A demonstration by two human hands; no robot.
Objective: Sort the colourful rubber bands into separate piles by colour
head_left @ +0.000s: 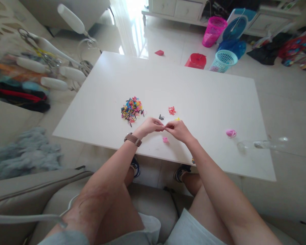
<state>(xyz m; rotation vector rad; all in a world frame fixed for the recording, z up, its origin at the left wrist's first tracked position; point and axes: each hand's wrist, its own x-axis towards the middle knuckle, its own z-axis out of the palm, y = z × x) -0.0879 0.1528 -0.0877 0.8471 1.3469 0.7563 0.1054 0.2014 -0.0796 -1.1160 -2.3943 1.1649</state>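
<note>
My left hand point(150, 126) and my right hand point(177, 130) meet fingertip to fingertip over the white table point(206, 98), both pinched on something tiny I cannot make out. A brown watch point(133, 139) is on my left wrist. A mixed heap of colourful small rubber bands point(131, 109) lies to the upper left of my hands. Small sorted clusters lie around them: black bands point(161, 117), red bands point(171, 110), a yellow bit point(177, 119) and pink bands point(165, 139) just under my hands.
A pink lump point(231, 133) and a clear plastic bottle point(262, 145) lie at the table's right. On the floor beyond stand a red stool point(196, 61), a pink basket point(213, 31) and a teal basket point(223, 61). A rack with scissors point(40, 61) stands at left.
</note>
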